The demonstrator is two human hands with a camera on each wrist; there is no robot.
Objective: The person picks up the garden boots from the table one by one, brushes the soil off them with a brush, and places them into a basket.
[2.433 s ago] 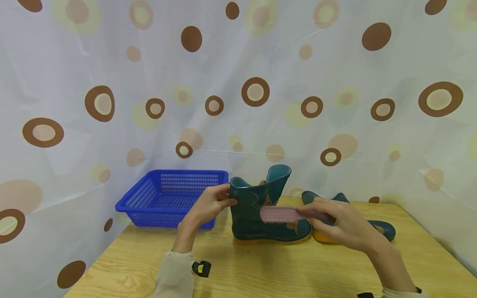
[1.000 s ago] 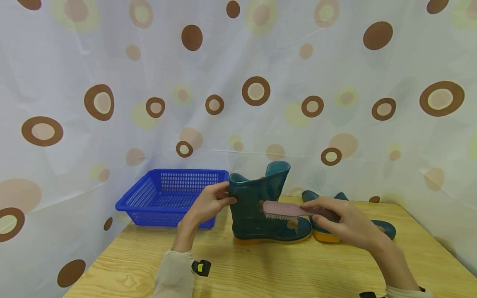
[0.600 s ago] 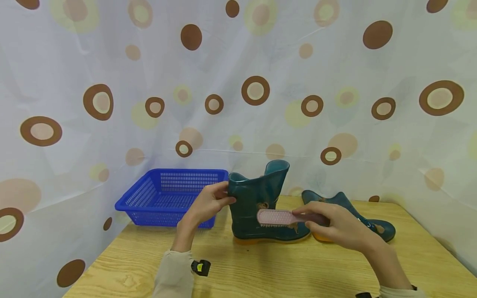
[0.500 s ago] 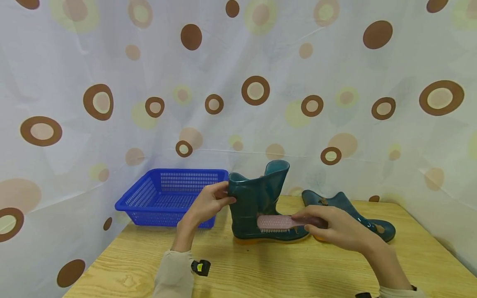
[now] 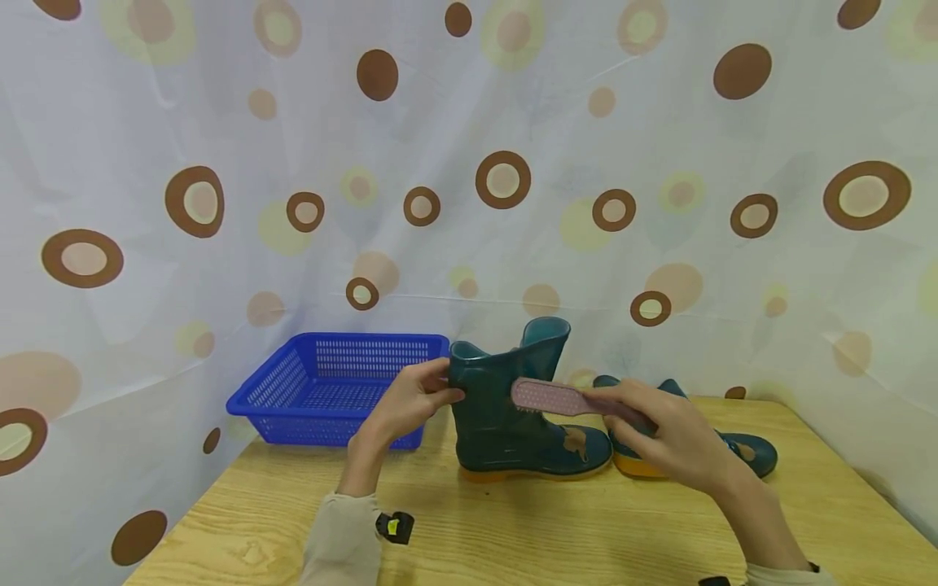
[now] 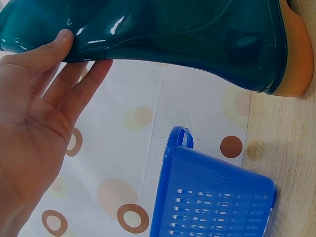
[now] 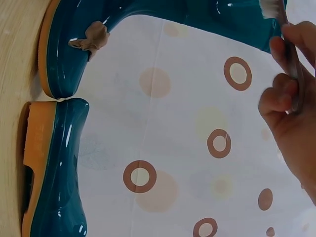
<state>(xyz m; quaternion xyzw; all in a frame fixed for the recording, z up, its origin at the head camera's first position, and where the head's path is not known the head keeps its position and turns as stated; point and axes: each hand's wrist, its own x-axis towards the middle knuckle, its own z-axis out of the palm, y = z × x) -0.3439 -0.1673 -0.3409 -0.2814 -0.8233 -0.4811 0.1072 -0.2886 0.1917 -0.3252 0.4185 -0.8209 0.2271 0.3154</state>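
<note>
A dark green rubber boot (image 5: 484, 435) with an orange sole stands upright on the wooden table, toe to the right. My left hand (image 5: 406, 407) grips the back of its shaft near the top, thumb on the near side and fingers behind. In my right hand (image 5: 670, 431) is the handle of a pink bristle brush (image 5: 545, 396), its head overlapping the boot's shaft, bristles down. The right wrist view shows the pale bristles (image 7: 269, 9) by the shaft. A brown, mud-like smear (image 7: 95, 37) sits on the toe.
A second green boot (image 5: 758, 452) lies behind my right hand, partly hidden by it; its orange sole (image 7: 39, 131) shows in the right wrist view. A blue perforated basket (image 5: 293, 427) stands at left on the table (image 5: 469, 545), before a dotted curtain (image 5: 469, 98).
The brush has moved up and down along the boot, dipping to the ankle half a second ago and now back up at the shaft. The left hand and the boot hold almost still.
</note>
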